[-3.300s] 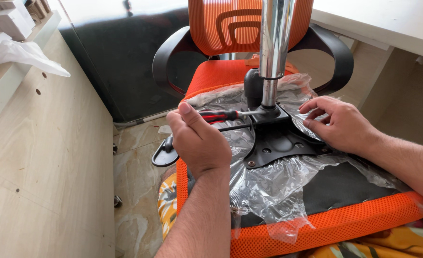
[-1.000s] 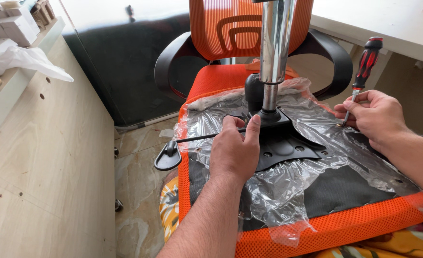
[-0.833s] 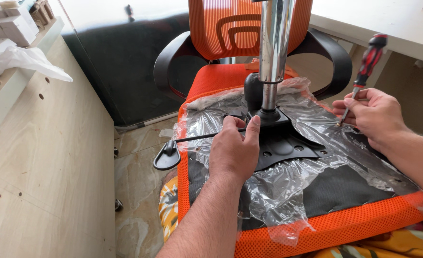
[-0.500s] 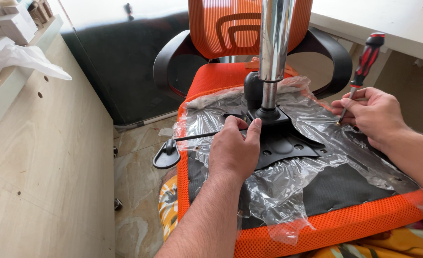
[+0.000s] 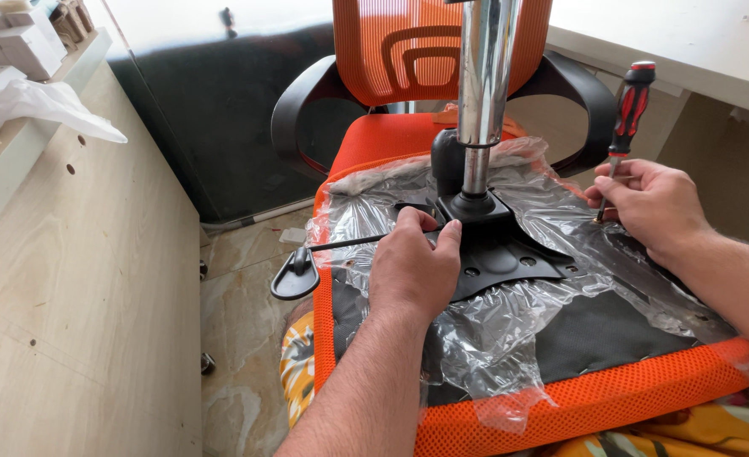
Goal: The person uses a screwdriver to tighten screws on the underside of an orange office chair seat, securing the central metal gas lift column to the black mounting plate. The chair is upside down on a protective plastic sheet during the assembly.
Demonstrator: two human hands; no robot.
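Tiled floor point(image 5: 239, 338), left hand point(image 5: 413, 271) flat on black plate point(image 5: 510, 258), right hand point(image 5: 649, 207) fingers gripping screwdriver point(image 5: 627, 114), tip hidden

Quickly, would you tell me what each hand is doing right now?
Left hand: open, resting on the black metal plate, holding nothing.
Right hand: closed around the red-and-black screwdriver.

My left hand point(image 5: 413, 267) passed the screwdriver point(image 5: 624, 123) to my right hand point(image 5: 645, 203) at three o'clock and now presses the black plate point(image 5: 510, 254).
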